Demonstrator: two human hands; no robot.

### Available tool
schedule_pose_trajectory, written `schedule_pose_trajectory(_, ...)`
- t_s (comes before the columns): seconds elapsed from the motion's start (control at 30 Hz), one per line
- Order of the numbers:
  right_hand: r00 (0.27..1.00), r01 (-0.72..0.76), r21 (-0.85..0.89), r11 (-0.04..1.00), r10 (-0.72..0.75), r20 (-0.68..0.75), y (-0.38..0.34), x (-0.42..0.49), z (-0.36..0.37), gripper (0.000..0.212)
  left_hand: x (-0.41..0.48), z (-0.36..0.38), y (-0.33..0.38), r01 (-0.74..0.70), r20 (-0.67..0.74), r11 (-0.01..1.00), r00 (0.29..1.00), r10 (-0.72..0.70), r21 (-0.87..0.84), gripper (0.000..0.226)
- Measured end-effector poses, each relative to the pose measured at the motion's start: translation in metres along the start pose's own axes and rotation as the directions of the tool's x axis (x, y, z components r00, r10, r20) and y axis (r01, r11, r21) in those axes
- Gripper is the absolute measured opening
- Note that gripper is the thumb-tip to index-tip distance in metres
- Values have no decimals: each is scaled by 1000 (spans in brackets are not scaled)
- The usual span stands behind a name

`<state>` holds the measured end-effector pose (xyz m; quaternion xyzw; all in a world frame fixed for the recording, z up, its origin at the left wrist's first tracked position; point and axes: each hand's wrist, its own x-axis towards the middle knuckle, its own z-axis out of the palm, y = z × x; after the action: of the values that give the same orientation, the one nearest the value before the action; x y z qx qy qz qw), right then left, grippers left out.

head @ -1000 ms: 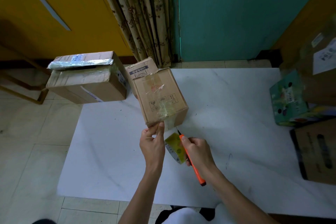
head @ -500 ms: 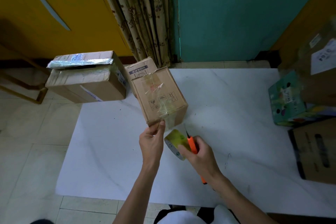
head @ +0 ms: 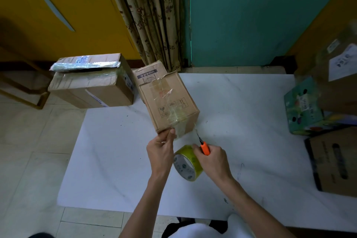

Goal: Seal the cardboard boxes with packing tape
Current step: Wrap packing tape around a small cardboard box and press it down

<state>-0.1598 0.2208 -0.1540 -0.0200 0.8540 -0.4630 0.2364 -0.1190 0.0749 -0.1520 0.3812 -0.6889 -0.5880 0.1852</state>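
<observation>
A small brown cardboard box (head: 168, 100) stands on the white table (head: 241, 121), with clear tape running over its top and down its near face. My left hand (head: 161, 149) pinches the tape end at the box's lower near corner. My right hand (head: 212, 157) grips an orange utility knife (head: 204, 147), and its fingers also touch the yellowish tape roll (head: 188, 162). The blade tip points up at the strip stretched between roll and box. The roll hangs just below the box, between both hands.
A second small box (head: 148, 74) stands behind the first. A larger taped carton (head: 92, 83) sits off the table's far left corner. A green printed box (head: 301, 106) and brown cartons (head: 336, 160) crowd the right edge. A curtain (head: 146, 15) hangs behind.
My right hand turned the knife from lying along my forearm to blade up at the taut tape. The tape roll dropped slightly lower. My left hand stayed at the box corner.
</observation>
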Motion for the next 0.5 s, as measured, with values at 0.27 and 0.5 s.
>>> schedule_pose_trajectory(0.27,974,-225,192,955,217,63,-2,-11,16,60,-3,3,-2,-17,-15,1000,1000,17,-3,13)
schedule_pose_trajectory(0.5,963,-255,289,923,268,-5,-6,-26,33,54,-2,4,1,-28,-30,1000,999,28,13,39)
